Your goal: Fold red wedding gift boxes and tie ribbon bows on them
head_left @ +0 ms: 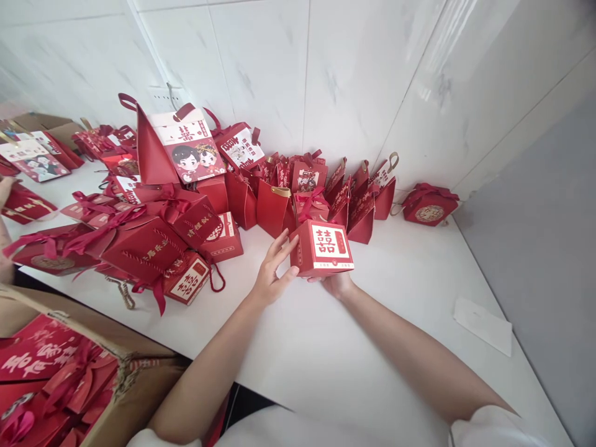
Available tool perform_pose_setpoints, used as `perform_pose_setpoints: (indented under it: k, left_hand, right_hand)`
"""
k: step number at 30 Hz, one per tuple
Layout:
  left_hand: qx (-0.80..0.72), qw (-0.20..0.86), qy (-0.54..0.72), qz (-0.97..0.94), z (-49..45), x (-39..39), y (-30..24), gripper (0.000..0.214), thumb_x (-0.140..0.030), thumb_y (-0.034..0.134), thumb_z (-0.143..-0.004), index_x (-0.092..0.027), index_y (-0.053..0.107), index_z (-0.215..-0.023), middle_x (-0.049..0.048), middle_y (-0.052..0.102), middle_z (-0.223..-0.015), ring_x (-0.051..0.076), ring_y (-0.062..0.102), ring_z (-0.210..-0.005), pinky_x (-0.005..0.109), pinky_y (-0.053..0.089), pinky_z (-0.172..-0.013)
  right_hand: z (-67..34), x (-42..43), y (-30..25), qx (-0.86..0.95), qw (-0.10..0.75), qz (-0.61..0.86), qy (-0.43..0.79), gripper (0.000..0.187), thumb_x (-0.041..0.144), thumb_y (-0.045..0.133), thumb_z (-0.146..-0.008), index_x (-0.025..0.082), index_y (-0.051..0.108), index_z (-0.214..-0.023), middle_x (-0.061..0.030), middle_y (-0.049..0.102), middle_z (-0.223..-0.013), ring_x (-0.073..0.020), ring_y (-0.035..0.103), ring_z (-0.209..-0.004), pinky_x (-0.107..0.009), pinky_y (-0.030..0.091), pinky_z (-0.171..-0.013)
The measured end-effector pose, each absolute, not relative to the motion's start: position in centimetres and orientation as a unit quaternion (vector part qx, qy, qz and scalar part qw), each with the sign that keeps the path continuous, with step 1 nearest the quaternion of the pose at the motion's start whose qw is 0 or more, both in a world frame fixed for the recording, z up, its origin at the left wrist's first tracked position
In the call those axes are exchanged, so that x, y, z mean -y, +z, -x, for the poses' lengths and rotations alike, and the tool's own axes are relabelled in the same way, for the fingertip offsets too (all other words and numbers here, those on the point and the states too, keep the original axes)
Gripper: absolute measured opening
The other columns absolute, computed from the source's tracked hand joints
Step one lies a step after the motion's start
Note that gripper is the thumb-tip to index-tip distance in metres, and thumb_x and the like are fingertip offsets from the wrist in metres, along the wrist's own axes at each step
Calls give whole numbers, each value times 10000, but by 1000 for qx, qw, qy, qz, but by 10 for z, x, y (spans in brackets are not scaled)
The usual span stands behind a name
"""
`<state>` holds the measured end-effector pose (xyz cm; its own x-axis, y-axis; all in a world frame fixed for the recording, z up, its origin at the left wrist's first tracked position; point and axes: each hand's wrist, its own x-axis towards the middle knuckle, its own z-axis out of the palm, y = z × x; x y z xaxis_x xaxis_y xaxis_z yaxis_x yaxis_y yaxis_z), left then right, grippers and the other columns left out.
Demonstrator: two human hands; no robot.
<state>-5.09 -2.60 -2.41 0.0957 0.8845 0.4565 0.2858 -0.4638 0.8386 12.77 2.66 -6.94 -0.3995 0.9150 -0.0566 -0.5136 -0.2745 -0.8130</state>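
Between my two hands is a red gift box [305, 248] with a white label bearing a red double-happiness character. Its left side meets the fingers and thumb of my left hand [274, 273]. My right hand [339, 284] supports it from below at the right, its fingers mostly hidden under the box. Just behind the held box stands a small red box with a ribbon bow [313, 202]. Beyond it, several red triangular gift boxes [274, 208] are lined up along the wall.
Ribboned red boxes [144, 245] are heaped at the left on the white table [372, 347]. A cardboard carton [153, 379] at lower left holds more red boxes. Another person's hand [4, 191] shows at the left edge. A hexagonal red box [429, 205] and a white flat piece [483, 324] lie at right.
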Motion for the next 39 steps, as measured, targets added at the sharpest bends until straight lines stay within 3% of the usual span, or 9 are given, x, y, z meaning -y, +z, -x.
perform_pose_setpoints:
  k: [5,11,14,17,20,27,30,33,39]
  left_hand:
    - [-430,326,559,-630,53,22,-32,585,-582,559,-891,-240,590,-1365,92,405,-1556,321,324,-1463,467,247,-1215]
    - [-490,553,544,-397,64,8,-45,906,-878,339,-774,-132,713,-1128,169,745,-1073,364,646,-1132,479,525,-915]
    - [-500,591,525,-354,67,6,-44,776,-792,452,-809,-143,681,-1169,149,754,-1039,332,680,-1066,441,533,-883]
    - [-473,611,521,-361,69,6,-41,637,-675,555,-820,-146,692,-1147,138,747,-1075,320,685,-1043,421,529,-867]
    - [-446,584,560,-382,71,6,-38,449,-452,665,-794,-171,704,-1142,103,723,-1159,288,671,-1064,366,511,-865]
    - [-445,523,646,-332,76,7,-29,286,-233,708,-684,-220,727,-969,29,740,-1027,226,691,-894,318,526,-744]
    - [-430,518,659,-334,76,7,-28,198,-249,745,-681,-200,731,-873,44,717,-1140,255,688,-982,352,544,-817]
    - [-412,526,651,-360,73,8,-29,130,-236,744,-696,-190,746,-818,50,687,-1227,280,641,-1132,364,522,-928]
    - [-444,549,583,-402,67,12,-28,309,-255,708,-745,-204,748,-1047,74,693,-1230,300,656,-1100,393,526,-910]
  right_hand:
    - [-126,-31,-71,370,473,266,754,519,636,586,-847,171,673,-1062,-59,711,-669,-185,587,-397,-279,484,-343]
    - [-122,-26,-70,382,494,240,743,480,619,535,-916,232,616,-1187,-14,700,-741,-152,564,-422,-248,453,-334]
    - [-120,-21,-69,416,496,254,718,532,623,519,-930,228,577,-1282,-59,723,-916,-180,618,-517,-289,499,-393]
    - [-120,-18,-68,452,546,285,645,511,598,522,-941,222,569,-1285,-84,685,-1144,-250,691,-880,-398,599,-768]
    - [-125,-14,-69,520,600,294,532,508,524,569,-937,230,490,-1344,-89,560,-1354,-278,524,-1266,-451,451,-1078]
    - [-130,-2,-75,728,511,278,362,713,362,781,-764,318,434,-1385,-96,516,-1243,-268,587,-1015,-371,579,-670]
    - [-128,1,-71,758,522,256,295,738,332,798,-748,320,428,-1387,-113,459,-1351,-326,523,-1201,-497,548,-907]
    - [-126,2,-64,769,523,237,282,887,338,822,-740,336,316,-1468,-98,290,-1545,-381,281,-1439,-606,315,-1153]
    - [-124,3,-64,762,504,230,337,1118,393,803,-768,397,12,-1558,-60,172,-1600,-375,211,-1468,-612,225,-1196]
